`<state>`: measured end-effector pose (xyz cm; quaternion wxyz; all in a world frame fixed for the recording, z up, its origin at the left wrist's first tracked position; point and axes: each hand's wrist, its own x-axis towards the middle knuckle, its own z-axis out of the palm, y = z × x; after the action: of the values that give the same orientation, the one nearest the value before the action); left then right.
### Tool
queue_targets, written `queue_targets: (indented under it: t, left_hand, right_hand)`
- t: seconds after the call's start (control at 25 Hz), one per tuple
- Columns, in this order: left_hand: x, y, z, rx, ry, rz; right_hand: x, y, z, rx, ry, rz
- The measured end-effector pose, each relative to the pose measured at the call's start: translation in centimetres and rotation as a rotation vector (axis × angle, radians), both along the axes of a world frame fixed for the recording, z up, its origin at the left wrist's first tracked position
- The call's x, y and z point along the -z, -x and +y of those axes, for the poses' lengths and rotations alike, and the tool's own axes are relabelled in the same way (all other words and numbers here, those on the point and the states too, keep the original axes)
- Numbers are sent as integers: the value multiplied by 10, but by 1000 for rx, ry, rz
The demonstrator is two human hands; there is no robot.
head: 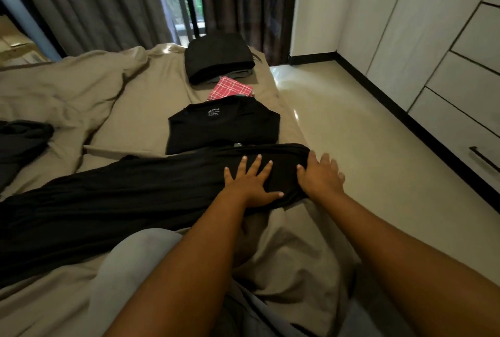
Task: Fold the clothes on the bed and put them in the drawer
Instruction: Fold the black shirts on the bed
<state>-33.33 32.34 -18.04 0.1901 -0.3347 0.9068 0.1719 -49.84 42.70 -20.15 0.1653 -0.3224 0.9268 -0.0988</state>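
A long black garment [121, 196] lies stretched across the bed [140, 93] from the left edge to the right side. My left hand [250, 179] presses flat on its right end with fingers spread. My right hand [320, 177] rests at the garment's right edge, its thumb on the cloth and its fingers over the fold. Behind it lies a folded black t-shirt [224, 124] with its neck label up. Farther back are a folded red checked cloth [231, 89] and a folded black stack [219, 56].
Another dark garment [21, 144] lies crumpled at the bed's left. White wardrobe drawers [465, 87] with a dark handle [484, 159] line the right wall across a glossy floor [351, 125]. Grey curtains [89, 3] hang behind the bed. A rumpled beige duvet covers the left.
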Motion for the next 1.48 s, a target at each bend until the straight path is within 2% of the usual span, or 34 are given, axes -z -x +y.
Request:
queue_targets:
  t: [0.08, 0.16, 0.28, 0.4, 0.52, 0.68, 0.84, 0.96, 1.16, 1.2, 1.32, 1.36, 1.4, 1.48]
  left_hand:
    - [-21, -24, -17, -74, -49, -75]
    - [-32, -60, -52, -133, -73, -172]
    - [-34, -139, -92, -219, -73, -249]
    - [-30, -247, -95, -497, 80, -151]
    - [-23, -361, -83, -739, 251, -133]
    - [-19, -469, -88, -946, 526, -163]
    - [-33, -493, -114, -1086, 655, -122]
    - [-38, -482, -133, -1176, 595, -120]
    - [-43, -478, -153, -1309, 348, 105]
    - [-45, -478, -156, -1348, 293, 213]
    - [-58, -480, -159, -1471, -78, 829]
    - [-64, -484, -158, -1469, -161, 963]
    - [-70, -488, -160, -1454, -170, 1019]
    - [-78, -499, -164, -1401, -63, 1018]
  right_hand:
    - [-26, -36, -29, -190, 123, 128]
    - [-48, -84, -66, -448, 154, 98]
    - [-67, -168, -119, -738, 82, -8]
    - [-72, -254, -157, -934, -35, -86]
    - [-78, -340, -186, -983, -213, -49]
    - [-72, -439, -175, -958, -45, -195]
    - [-45, -443, -178, -1041, -89, 15]
    - [-38, -435, -188, -1031, -125, 54]
    - [-32, -441, -191, -1004, -121, -4]
    - [-33, -440, -192, -992, -104, -20]
    - [-34, -436, -193, -963, -52, -54]
    - [-35, -435, -192, -952, -28, -62]
    - [-36, -434, -192, -944, -5, -70]
    - [-38, -432, -192, -936, 29, -82]
